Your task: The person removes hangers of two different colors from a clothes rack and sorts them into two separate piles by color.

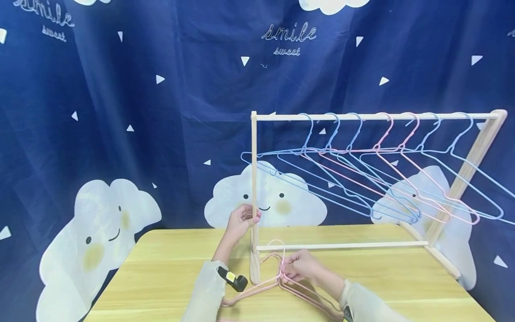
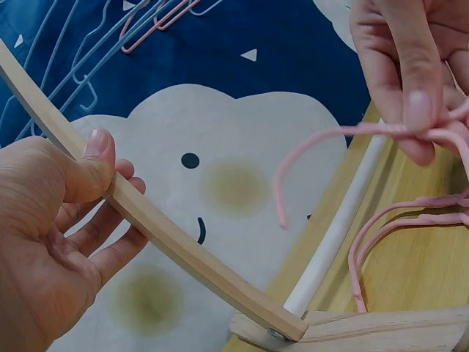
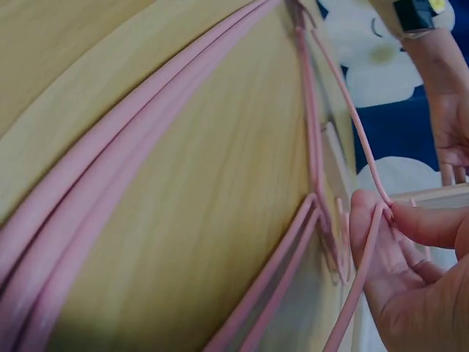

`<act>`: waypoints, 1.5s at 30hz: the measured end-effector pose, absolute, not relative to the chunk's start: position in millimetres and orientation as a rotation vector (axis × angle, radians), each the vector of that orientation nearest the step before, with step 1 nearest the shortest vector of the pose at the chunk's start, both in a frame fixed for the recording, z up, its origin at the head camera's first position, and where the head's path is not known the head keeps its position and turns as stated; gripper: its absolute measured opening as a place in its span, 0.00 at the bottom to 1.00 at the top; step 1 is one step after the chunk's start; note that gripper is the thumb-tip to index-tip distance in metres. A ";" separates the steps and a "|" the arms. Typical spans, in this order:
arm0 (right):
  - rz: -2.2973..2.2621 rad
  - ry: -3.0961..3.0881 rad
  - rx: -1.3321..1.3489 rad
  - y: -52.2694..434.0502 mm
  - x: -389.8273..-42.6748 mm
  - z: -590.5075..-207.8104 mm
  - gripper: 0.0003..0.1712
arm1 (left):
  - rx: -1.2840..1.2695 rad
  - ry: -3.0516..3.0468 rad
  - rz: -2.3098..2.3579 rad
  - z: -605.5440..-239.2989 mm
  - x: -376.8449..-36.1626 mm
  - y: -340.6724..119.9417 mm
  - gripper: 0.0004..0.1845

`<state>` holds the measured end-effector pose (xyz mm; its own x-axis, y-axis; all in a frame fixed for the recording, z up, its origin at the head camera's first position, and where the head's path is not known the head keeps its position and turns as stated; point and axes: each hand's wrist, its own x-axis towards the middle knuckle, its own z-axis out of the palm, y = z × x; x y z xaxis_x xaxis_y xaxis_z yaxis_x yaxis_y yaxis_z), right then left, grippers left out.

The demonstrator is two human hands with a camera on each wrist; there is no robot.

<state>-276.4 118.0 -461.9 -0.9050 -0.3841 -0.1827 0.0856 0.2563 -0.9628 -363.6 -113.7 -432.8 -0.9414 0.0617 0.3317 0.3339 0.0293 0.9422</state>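
Note:
A wooden clothes rack (image 1: 374, 116) stands on the table, with several blue and pink wire hangers (image 1: 362, 179) hanging from its top rail. My left hand (image 1: 251, 219) grips the rack's left upright post (image 1: 254, 170), thumb on the front face of the post (image 2: 168, 235) and fingers curled behind. My right hand (image 1: 284, 267) pinches the neck of a pink hanger (image 1: 275, 245) just below its hook (image 2: 315, 143), lifting it slightly off a stack of pink hangers (image 1: 257, 290) lying flat on the table. In the right wrist view, thumb and forefinger (image 3: 396, 220) close on the thin pink wire (image 3: 344, 110).
The light wooden table (image 1: 169, 264) reaches left and forward of the rack. The rack's lower white crossbar (image 1: 342, 245) and foot (image 2: 381, 330) lie just behind the hanger stack. A dark blue cloud-print curtain (image 1: 120, 134) hangs close behind the table.

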 end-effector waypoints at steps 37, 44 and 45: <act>-1.656 2.195 -0.176 111.8 -273.9 -452.7 0.07 | -0.410 -2.129 -1.993 -431.9 -363.1 -114.4 0.14; -1.516 2.400 -0.194 108.1 -275.0 -464.5 0.02 | -0.424 -2.126 -1.996 -432.5 -362.4 -114.2 0.15; -1.488 2.428 -0.201 107.9 -274.8 -465.3 0.02 | -0.424 -2.125 -1.998 -432.6 -362.4 -114.3 0.15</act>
<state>-274.8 107.9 -465.3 -0.9496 -0.2644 -0.1686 0.0302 0.4580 -0.8884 -362.4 -114.3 -432.6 -0.9404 0.0747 0.3319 0.3359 0.0488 0.9406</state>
